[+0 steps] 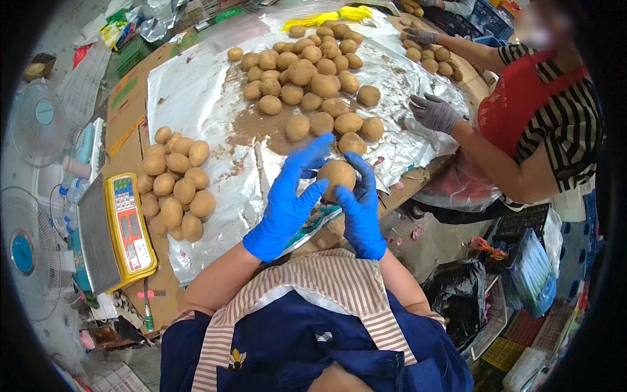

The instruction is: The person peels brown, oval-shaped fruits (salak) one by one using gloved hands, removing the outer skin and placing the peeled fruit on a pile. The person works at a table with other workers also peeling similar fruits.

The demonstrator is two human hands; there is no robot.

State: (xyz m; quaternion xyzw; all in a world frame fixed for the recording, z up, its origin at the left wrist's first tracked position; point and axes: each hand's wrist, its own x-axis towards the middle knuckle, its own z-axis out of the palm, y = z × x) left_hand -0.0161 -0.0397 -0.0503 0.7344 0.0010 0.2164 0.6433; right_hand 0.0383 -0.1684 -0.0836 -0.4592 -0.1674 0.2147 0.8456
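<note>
A round brown potato (pixel 336 179) is held up over the near edge of the table. My right hand (pixel 361 210), in a blue glove, grips it with thumb and fingers. My left hand (pixel 294 196), gloved the same way, stands beside it with fingers spread, its thumb at the potato's left edge; firm contact is hard to make out. Beyond both hands lies a large heap of potatoes (pixel 313 83) on a silvery plastic sheet (pixel 196 88), with brown soil (pixel 254 127) around them. A smaller potato pile (pixel 176 181) sits to the left.
A yellow-framed weighing scale (pixel 132 225) stands at the left edge, near two fans (pixel 22 252). Yellow mesh netting (pixel 328 17) lies at the back. On the right, a co-worker's gloved hands (pixel 433 113) are near another potato pile (pixel 433 59). A black bag (pixel 455 294) lies low right.
</note>
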